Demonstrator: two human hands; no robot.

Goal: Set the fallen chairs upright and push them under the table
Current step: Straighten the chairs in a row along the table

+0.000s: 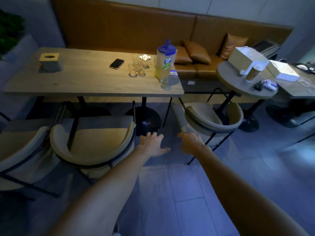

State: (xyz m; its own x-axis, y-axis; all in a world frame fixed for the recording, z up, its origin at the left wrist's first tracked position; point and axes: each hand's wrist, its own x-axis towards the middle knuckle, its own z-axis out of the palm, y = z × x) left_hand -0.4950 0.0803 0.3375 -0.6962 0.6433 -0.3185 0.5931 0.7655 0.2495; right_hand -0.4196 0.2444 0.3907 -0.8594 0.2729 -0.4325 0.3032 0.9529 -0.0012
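**Beige chairs (92,150) upright at the wooden bench (85,82), both hands empty**

Beige cushioned chairs with thin black metal frames stand on their legs along the near edge of the long, pale wooden bench. Two sit side by side at the left, curved backs toward the camera, their seats out in front of the bench edge rather than tucked beneath it. A third chair of the same make (214,120) stands off the bench's right end, turned at an angle.

The left hand (153,143) and right hand (192,142) reach forward over the grey tiled floor (170,193), in the gap between the middle chair and the right one. The fingers of both are spread and straight, gripping nothing. The right hand's fingers lie near the third chair's back, though contact cannot be told.

On the bench rest a dark smartphone (117,63), a cluster of small clear glasses (138,68), a pale plastic jug with a blue lid (164,63) and a square wooden tissue holder (49,61). Behind runs a brown leather sofa (136,28).
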